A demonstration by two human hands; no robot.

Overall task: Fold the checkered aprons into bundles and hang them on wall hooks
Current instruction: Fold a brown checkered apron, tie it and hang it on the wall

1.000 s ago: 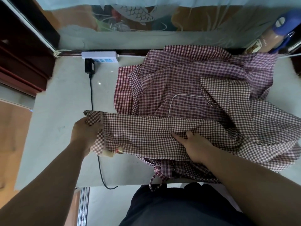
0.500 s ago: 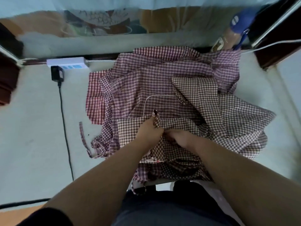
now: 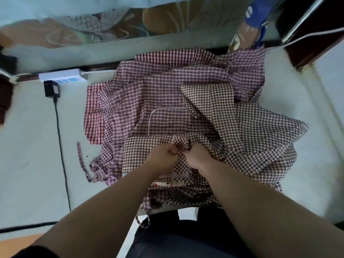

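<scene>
- The left hand [image 3: 163,155] and right hand [image 3: 198,155] meet side by side, fingers curled, pinching bunched cloth.
- The brown checkered apron [image 3: 141,151] lies partly folded on crumpled purple aprons [image 3: 149,94].

Bare table [image 3: 31,146] left of the aprons [image 3: 167,101] is open, crossed by a black cord [image 3: 60,142].

The brown-checked apron [image 3: 145,153] lies in the lower centre of the frame, folded into a flat band, with its upper edge bunched in the middle. Behind it the purple-checked aprons [image 3: 158,86] lie crumpled in a loose pile. A red-checked apron [image 3: 93,112] shows at the pile's left edge.
</scene>
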